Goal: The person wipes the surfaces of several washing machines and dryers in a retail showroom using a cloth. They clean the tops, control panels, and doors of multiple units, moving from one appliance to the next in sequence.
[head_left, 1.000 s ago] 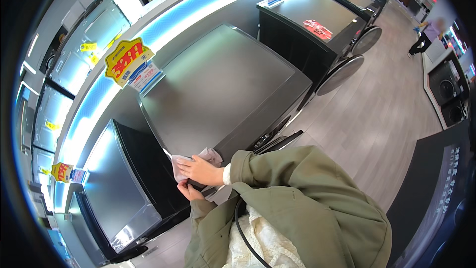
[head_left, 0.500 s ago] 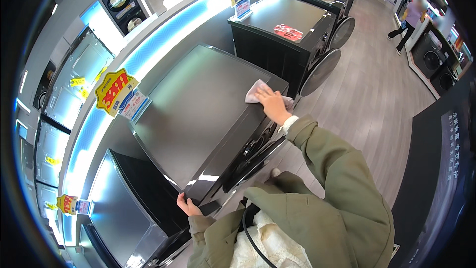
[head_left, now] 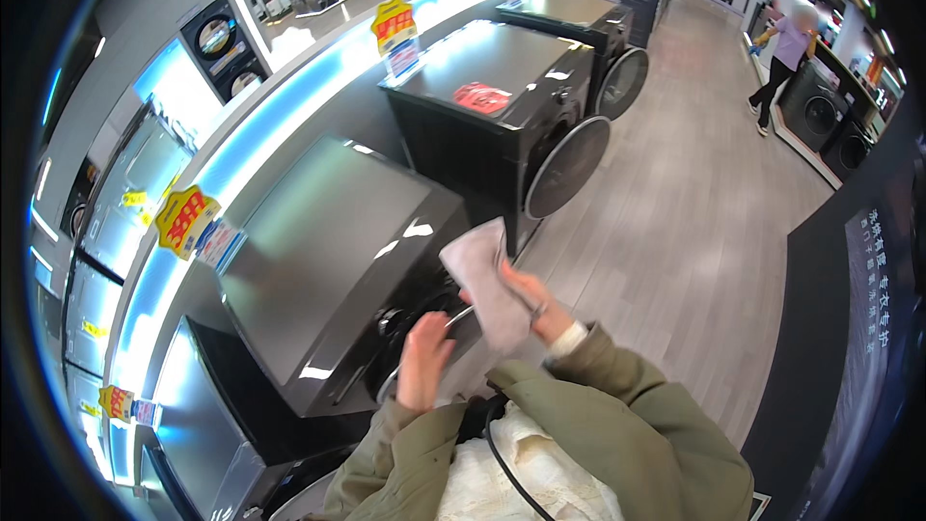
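In front of my body, my right hand [head_left: 536, 307] grips a pale pinkish-grey cloth [head_left: 485, 280], which looks folded and hangs over its front. My left hand [head_left: 424, 363] is raised a little to the left of the cloth, apart from it, its fingers stretched upward with nothing in them. Both hands are in the air at the front of a dark grey front-loading washing machine [head_left: 323, 251]. That machine's round door stands open beneath them, partly hidden by my hands and the cloth.
Another dark machine [head_left: 497, 63], with a red tag [head_left: 481, 97] on top and its round door [head_left: 569, 169] swung into the aisle, stands farther along. A yellow price sign [head_left: 186, 221] rises behind the nearest machine. A person [head_left: 789, 53] walks at the right. A black panel [head_left: 820, 328] borders the aisle.
My right hand has lifted the cloth off the machine's top and drawn it toward my body. My left hand has left the machine's near corner and come up beside it. The view has shifted.
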Tool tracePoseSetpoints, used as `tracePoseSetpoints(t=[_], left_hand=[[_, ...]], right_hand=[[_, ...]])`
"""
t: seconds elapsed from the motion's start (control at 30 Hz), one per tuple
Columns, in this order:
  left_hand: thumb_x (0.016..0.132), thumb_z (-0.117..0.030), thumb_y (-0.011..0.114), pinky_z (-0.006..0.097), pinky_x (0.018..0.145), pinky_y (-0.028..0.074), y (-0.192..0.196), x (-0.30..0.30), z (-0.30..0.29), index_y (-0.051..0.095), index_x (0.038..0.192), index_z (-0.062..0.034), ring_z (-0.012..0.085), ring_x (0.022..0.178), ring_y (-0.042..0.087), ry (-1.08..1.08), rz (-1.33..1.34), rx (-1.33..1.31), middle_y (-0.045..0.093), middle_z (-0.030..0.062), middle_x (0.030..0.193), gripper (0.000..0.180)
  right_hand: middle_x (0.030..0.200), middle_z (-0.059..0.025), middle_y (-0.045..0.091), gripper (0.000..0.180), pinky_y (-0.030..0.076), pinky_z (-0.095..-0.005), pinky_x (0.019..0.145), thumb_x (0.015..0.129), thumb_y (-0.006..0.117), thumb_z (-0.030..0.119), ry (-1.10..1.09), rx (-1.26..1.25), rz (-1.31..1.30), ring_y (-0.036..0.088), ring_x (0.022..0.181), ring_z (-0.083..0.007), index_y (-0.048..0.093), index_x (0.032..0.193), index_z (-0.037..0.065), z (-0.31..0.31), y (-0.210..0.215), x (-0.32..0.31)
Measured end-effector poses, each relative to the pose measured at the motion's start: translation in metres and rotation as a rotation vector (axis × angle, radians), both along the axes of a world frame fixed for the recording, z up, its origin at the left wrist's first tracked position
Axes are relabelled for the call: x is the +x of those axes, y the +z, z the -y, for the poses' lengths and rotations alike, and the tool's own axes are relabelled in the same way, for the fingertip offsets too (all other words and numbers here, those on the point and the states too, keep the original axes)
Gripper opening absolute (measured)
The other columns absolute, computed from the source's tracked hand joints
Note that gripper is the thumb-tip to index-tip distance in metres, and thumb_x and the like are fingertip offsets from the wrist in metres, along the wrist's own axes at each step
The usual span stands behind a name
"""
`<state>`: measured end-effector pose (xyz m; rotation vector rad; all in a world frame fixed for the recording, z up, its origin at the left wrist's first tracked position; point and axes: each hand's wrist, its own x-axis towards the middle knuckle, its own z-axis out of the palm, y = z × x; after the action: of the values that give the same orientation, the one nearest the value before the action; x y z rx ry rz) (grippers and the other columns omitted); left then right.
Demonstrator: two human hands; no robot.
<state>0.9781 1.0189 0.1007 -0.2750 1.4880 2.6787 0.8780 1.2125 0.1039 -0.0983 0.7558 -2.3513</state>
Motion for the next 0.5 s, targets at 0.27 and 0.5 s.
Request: tracePoseSetpoints(t=[0.27,0.5], left_hand=[[0.095,-0.05,0.036,0.044,0.107,0.031,-0.009,-0.055,-0.217,0.034,0.138,-0.0047,0.0283,0.126,0.041,-0.289,0.176,0.438,0.041,0.0117,0.139,0.063],[0.094,-0.04,0.046,0.041,0.106,0.031,0.012,-0.096,-0.317,0.036,0.136,-0.0036,0.0256,0.124,0.042,-0.43,0.38,0.432,0.044,0.0104,0.135,0.056]], right_hand=[[0.119,-0.0089,0.057,0.042,0.047,-0.0315,0.092,0.097,0.044,0.034,-0.201,-0.109,0.182,0.057,0.105,-0.0172,0.045,0.127,0.004,-0.155,-0.021,0.039],[0.12,-0.0086,0.054,0.049,0.046,-0.0309,0.092,0.093,0.053,0.033,-0.391,-0.058,0.201,0.055,0.107,-0.0175,0.041,0.129,0.002,-0.264,-0.01,0.023]])
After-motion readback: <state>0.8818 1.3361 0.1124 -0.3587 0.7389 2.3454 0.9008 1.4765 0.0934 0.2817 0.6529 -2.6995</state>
